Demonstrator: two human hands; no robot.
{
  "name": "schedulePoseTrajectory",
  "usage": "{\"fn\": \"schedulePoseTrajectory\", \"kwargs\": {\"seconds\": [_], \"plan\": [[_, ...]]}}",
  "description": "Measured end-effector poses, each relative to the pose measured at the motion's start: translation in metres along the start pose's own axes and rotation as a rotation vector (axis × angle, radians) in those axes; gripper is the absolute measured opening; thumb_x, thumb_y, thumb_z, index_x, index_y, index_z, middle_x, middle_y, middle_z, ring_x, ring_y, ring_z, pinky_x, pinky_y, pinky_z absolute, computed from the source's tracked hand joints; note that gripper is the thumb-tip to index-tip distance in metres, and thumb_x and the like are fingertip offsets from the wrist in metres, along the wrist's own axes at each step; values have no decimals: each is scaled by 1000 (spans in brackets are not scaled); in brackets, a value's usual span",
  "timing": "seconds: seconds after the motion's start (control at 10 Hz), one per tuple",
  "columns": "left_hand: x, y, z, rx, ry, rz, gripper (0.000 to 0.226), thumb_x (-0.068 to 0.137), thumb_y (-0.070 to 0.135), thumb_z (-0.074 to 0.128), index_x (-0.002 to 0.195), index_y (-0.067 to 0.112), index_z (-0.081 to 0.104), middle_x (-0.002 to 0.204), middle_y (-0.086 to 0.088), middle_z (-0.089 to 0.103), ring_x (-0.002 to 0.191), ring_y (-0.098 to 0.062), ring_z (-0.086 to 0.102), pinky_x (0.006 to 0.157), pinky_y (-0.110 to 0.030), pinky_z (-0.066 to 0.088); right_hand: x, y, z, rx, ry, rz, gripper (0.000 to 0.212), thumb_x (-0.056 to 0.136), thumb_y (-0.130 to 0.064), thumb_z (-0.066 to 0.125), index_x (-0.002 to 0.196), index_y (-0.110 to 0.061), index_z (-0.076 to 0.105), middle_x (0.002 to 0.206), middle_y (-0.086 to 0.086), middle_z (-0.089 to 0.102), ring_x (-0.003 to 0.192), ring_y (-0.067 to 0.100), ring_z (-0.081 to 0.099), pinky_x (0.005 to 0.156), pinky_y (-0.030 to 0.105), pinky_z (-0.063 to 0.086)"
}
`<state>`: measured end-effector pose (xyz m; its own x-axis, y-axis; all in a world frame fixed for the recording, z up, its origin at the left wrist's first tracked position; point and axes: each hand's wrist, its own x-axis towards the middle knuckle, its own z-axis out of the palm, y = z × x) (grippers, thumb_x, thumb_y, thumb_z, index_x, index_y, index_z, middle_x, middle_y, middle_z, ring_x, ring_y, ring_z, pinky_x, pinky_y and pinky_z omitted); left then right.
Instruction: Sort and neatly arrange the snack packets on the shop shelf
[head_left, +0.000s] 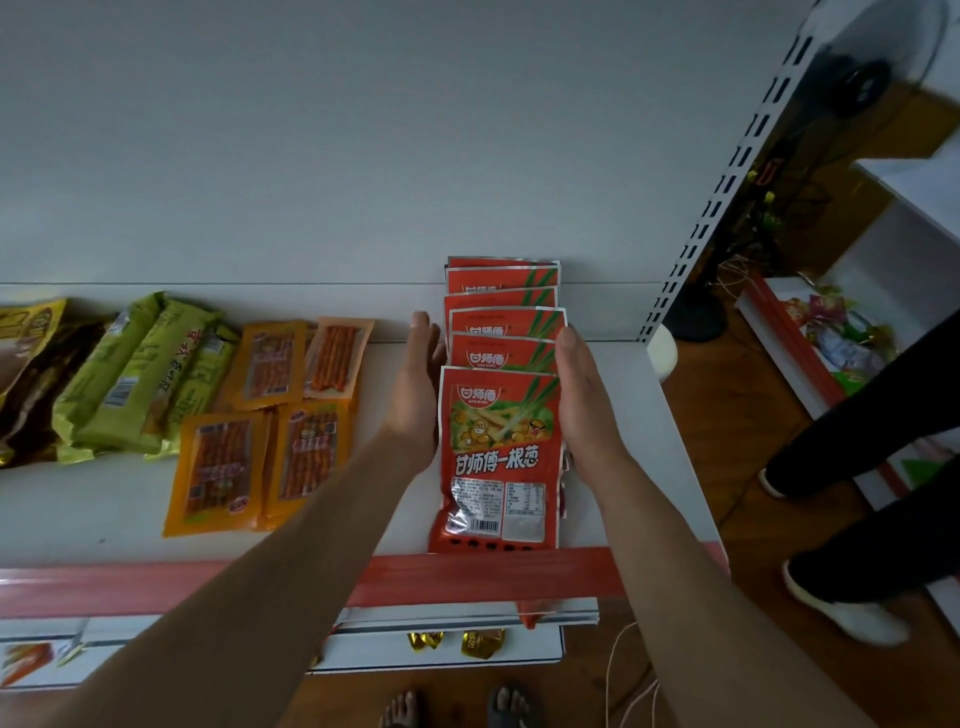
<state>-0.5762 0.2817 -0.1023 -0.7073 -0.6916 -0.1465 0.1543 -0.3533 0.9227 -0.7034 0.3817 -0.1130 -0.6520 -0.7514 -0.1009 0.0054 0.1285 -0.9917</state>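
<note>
Several red snack packets (498, 457) lie in an overlapping row on the white shelf (104, 514), running from the red front edge to the back wall. My left hand (418, 395) lies flat against the row's left side, fingers straight. On the row's right side my right hand (582, 400) presses in the same way, palm inward. Neither hand grips a packet. To the left lie several orange packets (270, 421), then green packets (135, 379), and brown-yellow packets (26, 374) at the far left.
A red price rail (156, 582) fronts the shelf. A perforated white upright (727, 197) ends it on the right. Gold-wrapped items (480, 642) sit on the lower shelf. A person's dark-trousered legs and white shoes (852, 613) stand at the right, near another shelf unit (810, 338).
</note>
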Motion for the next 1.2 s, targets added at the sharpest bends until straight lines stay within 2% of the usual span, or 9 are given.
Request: {"fn": "schedulePoseTrajectory", "kwargs": {"seconds": [0.1, 0.2, 0.3, 0.4, 0.5, 0.6, 0.8, 1.0, 1.2], "plan": [[-12, -10, 0, -113, 160, -19, 50, 99, 60, 27, 138, 33, 40, 110, 20, 67, 111, -4, 64, 86, -30, 56, -2, -2, 1, -23, 5, 9, 63, 86, -77, 33, 131, -36, 49, 111, -12, 69, 99, 9, 69, 97, 49, 51], [-26, -23, -3, -98, 331, -17, 63, 97, 63, 30, 150, 28, 31, 147, 9, 44, 137, -13, 41, 114, -44, 33, -10, 0, -5, -37, 67, 25, 83, 77, -85, 28, 138, -30, 44, 127, -8, 62, 116, 10, 60, 105, 51, 43], [-35, -30, 1, -145, 420, 7, 62, 97, 62, 33, 149, 28, 36, 151, 5, 42, 136, -13, 42, 116, -45, 31, -24, 10, -6, -74, 110, -11, 82, 81, -83, 24, 141, -29, 39, 127, -11, 60, 113, 4, 60, 100, 43, 49], [-38, -37, 11, -175, 463, 18, 62, 97, 60, 34, 148, 26, 38, 150, 4, 43, 136, -12, 43, 116, -44, 31, -32, 15, 2, -127, 74, -94, 42, 96, -65, 29, 128, -43, 45, 106, -24, 66, 92, -6, 66, 69, 10, 52], [-38, -43, 17, -182, 496, 38, 59, 98, 59, 34, 146, 26, 41, 147, 4, 46, 132, -11, 46, 114, -43, 35, -31, 10, 6, -184, 98, -170, 15, 99, -57, 32, 109, -61, 43, 106, -25, 65, 95, -6, 65, 75, 12, 52], [-39, -45, 23, -199, 521, 42, 59, 97, 60, 35, 145, 26, 43, 143, 4, 51, 127, -11, 52, 108, -43, 41, -27, 9, 2, -218, 79, -191, 19, 99, -57, 33, 113, -52, 44, 113, -17, 64, 101, 0, 64, 87, 34, 55], [-44, -39, 26, -172, 543, 6, 60, 97, 60, 37, 145, 25, 44, 141, 1, 53, 127, -18, 53, 109, -47, 40, -21, 9, -5, -235, 29, -195, 14, 96, -62, 33, 106, -58, 41, 105, -26, 63, 92, -12, 63, 70, 6, 47], [-51, -23, 20, 71, 540, 8, 51, 101, 50, 37, 140, 19, 47, 135, 0, 57, 125, -14, 53, 113, -40, 37, -20, 5, -18, -203, -6, -160, 31, 95, -61, 33, 112, -39, 47, 100, -19, 64, 85, -12, 63, 62, 3, 45], [-69, -16, 11, 249, 569, 33, 31, 97, 53, 46, 119, 34, 55, 115, 13, 62, 115, -10, 58, 103, -36, 44, -37, 3, -32, -221, 40, -152, 62, 91, -66, 33, 128, -20, 51, 108, -21, 59, 87, -20, 55, 64, 5, 37]]}}
